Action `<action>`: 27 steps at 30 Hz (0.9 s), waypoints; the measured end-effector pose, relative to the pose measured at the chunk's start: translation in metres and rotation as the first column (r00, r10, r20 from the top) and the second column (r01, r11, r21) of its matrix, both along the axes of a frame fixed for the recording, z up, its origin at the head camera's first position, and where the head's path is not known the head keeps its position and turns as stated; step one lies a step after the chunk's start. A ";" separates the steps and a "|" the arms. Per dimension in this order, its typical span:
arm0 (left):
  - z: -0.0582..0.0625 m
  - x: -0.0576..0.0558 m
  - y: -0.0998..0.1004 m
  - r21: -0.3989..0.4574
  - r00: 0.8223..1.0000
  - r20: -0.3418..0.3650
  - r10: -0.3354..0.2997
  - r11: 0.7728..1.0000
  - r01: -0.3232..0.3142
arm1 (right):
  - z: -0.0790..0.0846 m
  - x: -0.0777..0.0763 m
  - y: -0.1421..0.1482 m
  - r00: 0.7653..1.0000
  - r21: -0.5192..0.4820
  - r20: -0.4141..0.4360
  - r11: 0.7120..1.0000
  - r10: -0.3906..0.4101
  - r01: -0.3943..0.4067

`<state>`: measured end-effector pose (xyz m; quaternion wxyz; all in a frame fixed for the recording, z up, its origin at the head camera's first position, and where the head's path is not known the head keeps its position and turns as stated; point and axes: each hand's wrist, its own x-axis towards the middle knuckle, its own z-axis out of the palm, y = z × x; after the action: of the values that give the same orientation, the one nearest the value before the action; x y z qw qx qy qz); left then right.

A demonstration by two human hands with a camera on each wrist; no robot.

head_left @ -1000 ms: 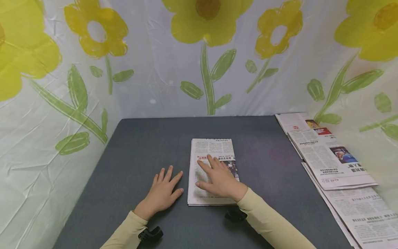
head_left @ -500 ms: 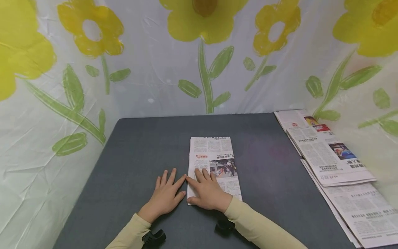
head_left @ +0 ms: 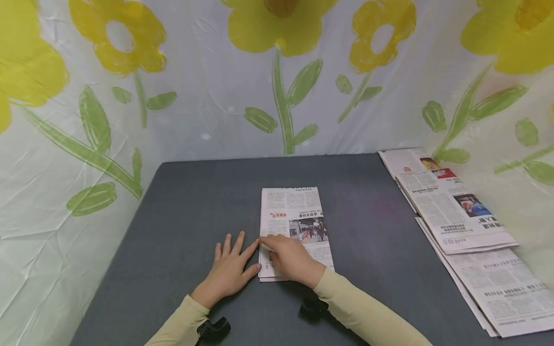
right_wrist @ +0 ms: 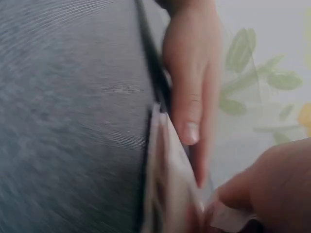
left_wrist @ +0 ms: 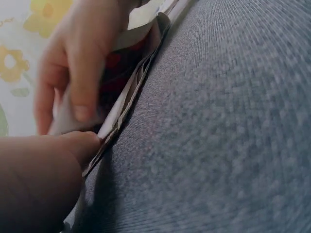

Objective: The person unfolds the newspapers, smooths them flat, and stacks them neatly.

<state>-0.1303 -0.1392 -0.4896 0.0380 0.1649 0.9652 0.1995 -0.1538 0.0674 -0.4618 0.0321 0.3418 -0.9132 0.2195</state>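
On my feeds I found the sleeved left arm (head_left: 177,322) and sleeved right arm (head_left: 368,307) extended forward and converging inward. The left hand (head_left: 229,271) lay back upward, fingers straight and spread, thumb held apart. The right hand (head_left: 294,257) was turned toward it, knuckles bent, thumb and index finger set in a pinch; both index fingertips sat close, contact unconfirmed
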 end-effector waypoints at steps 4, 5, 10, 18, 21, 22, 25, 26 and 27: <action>-0.002 -0.001 0.000 0.004 1.000 -0.024 0.006 1.000 -0.006 | 0.013 -0.001 0.009 0.998 -0.154 0.025 0.986 -0.060 0.063; -0.002 -0.001 0.000 0.004 0.999 -0.032 0.007 1.000 -0.006 | 0.017 -0.002 0.012 0.996 -0.197 0.029 0.977 -0.083 0.087; -0.001 -0.001 -0.001 0.015 0.999 -0.037 0.016 1.000 -0.015 | 0.041 -0.004 0.037 0.970 -0.433 0.131 0.868 -0.206 0.242; -0.003 -0.004 -0.004 -0.006 0.999 -0.044 0.014 1.000 -0.015 | 0.060 -0.004 0.099 0.906 -0.634 0.304 0.647 -0.294 0.423; -0.002 -0.004 -0.004 -0.009 0.999 -0.049 0.009 1.000 -0.009 | 0.060 0.002 0.123 0.857 -0.644 0.404 0.565 -0.321 0.515; -0.002 -0.004 -0.004 -0.013 0.999 -0.048 0.006 1.000 -0.007 | 0.059 0.004 0.131 0.839 -0.650 0.441 0.531 -0.317 0.543; -0.002 -0.003 -0.003 -0.029 0.999 -0.038 -0.001 1.000 -0.001 | 0.055 0.011 0.153 0.783 -0.664 0.558 0.418 -0.274 0.619; -0.002 -0.003 -0.003 -0.034 0.999 -0.038 -0.002 0.999 0.000 | 0.052 0.013 0.160 0.767 -0.668 0.591 0.380 -0.250 0.639; -0.002 -0.003 -0.003 -0.037 0.999 -0.034 -0.002 0.999 0.001 | 0.048 0.015 0.167 0.755 -0.675 0.618 0.343 -0.220 0.653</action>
<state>-0.1334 -0.1422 -0.4917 0.0248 0.1684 0.9691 0.1785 -0.1387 0.2347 -0.4134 0.0608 -0.0452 -0.7131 0.6969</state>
